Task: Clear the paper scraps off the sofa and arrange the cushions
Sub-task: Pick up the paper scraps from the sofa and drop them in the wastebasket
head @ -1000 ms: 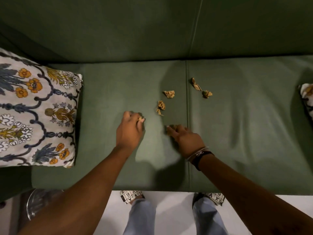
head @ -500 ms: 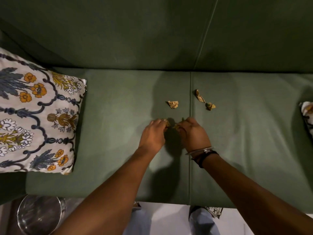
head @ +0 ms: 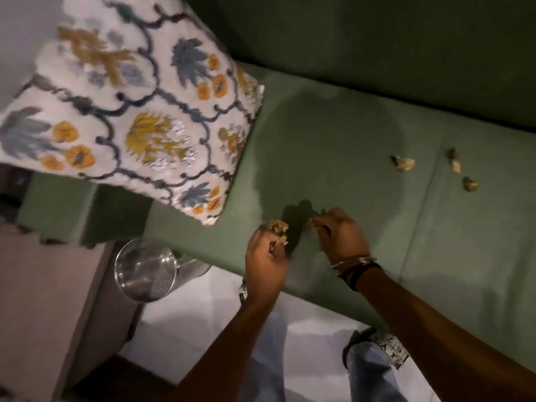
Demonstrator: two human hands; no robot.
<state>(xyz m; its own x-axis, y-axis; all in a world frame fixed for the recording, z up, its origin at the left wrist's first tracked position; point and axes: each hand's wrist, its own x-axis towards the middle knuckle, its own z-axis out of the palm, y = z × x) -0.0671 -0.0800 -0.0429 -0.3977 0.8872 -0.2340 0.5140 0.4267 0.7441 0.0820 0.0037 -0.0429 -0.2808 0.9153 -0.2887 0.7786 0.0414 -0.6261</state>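
My left hand (head: 265,261) is closed around crumpled brown paper scraps (head: 278,227) above the front edge of the green sofa seat (head: 333,146). Just to its right, my right hand (head: 342,236) pinches another brown scrap (head: 314,222) at its fingertips. Three more scraps lie on the seat further right: one (head: 403,163) left of the seam, a long one (head: 454,162) and a small one (head: 470,184) right of it. A floral cushion (head: 130,111), white with blue and orange flowers, rests on the sofa's left end.
A round metal bin (head: 145,269) stands on the floor just left of my left hand, by the sofa's front corner. A beige cabinet side (head: 43,300) is at the lower left. My legs and patterned shoes (head: 391,353) stand on the white floor.
Both hands have drawn back from the middle of the seat towards its front left, each holding scraps. The view has swung left and tilted, and the bin is now closer.
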